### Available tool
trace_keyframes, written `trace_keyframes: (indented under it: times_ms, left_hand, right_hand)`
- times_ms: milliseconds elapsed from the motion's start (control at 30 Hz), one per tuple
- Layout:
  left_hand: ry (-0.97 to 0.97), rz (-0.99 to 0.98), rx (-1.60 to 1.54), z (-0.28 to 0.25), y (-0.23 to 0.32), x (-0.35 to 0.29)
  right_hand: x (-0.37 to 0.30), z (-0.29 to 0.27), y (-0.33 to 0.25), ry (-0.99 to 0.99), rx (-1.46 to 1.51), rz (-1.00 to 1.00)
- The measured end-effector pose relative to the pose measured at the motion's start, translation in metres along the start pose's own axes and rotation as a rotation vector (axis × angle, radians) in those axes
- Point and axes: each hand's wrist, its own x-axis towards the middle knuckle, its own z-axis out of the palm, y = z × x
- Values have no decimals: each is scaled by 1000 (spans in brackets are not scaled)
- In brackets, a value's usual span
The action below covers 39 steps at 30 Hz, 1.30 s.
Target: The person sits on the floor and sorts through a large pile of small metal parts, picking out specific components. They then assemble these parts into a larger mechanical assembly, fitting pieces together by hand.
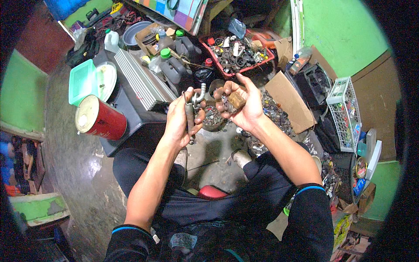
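Centrally, left hand [181, 118] closed around a grey metal spring with hooked end [192, 109]; right hand [240, 107] cupped, palm up, holding a small brown block [238, 99] and small dark metal parts, hard to make out. Red cylindrical tin [98, 118], cream lid, lies on a black case [139, 109] at its left edge. Green lidded box [82, 82] behind it. Red tray [238, 54] of mixed hardware beyond the hands. Brown cardboard flap [290, 102] right. White wire basket [347, 111], far right. Concrete floor [78, 170], worn; green walls [345, 30].
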Motion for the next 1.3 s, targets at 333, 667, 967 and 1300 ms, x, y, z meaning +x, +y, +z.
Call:
trace_keyframes:
  times_ms: [333, 667, 967, 1300]
  left_hand:
    - [-88, -12, 86, 1, 0, 0]
    - [109, -121, 51, -2, -7, 8]
    - [134, -220, -289, -29, -15, 24]
    - [80, -325, -395, -25, -24, 24]
  right_hand:
    - [6, 0, -6, -82, -949, -346]
    - [16, -16, -24, 231, -1246, -562]
    - [37, -78, -46, 200, -2012, -166]
    - [87, -100, -66, 396, -1832, -371]
